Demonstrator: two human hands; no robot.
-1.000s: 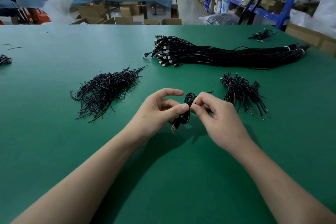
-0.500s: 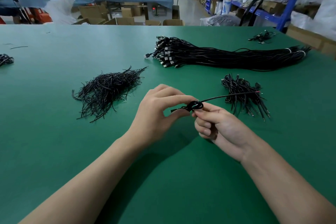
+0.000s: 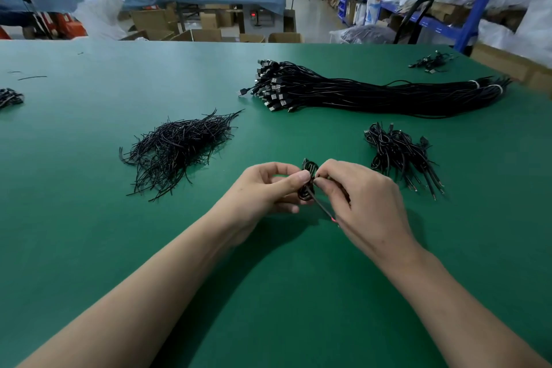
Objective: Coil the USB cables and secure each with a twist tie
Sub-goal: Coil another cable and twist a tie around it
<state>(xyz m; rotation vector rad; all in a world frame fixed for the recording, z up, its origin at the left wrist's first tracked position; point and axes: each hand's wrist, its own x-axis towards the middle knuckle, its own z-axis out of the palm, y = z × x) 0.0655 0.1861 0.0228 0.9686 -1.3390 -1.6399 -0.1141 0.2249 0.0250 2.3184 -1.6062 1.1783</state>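
Table: a green table [image 3: 89, 233] runs across the whole view, with both forearms reaching in from the near edge.
Far left: a small black cable bundle [image 3: 9, 97] lies at the table's left edge, cut off by the frame.
Left of centre: a loose pile of black twist ties [image 3: 179, 149] lies flat, well apart from the hands.
Left hand: the left hand [image 3: 265, 191] pinches the coiled USB cable [image 3: 307, 182] between thumb and forefinger, the other fingers curled beneath.
Task item: the coiled USB cable is a small black coil held just above the table at centre, between the two hands.
Strand: a thin black strand [image 3: 321, 207] with a pinkish tip runs from the coil toward the camera under the right hand. Whether it is a tie or the cable's own end cannot be told.
Right hand: the right hand [image 3: 367, 197] has its fingertips closed on the coil's right side, knuckles up.
Behind the hands: a long bundle of straight USB cables [image 3: 373, 92] lies across the table, plugs at its left end, white bands near its right.
Right: a heap of coiled cables [image 3: 397, 155] lies near the right hand, not touching it.
Far right: a small cable cluster [image 3: 430, 61] lies near the back edge.
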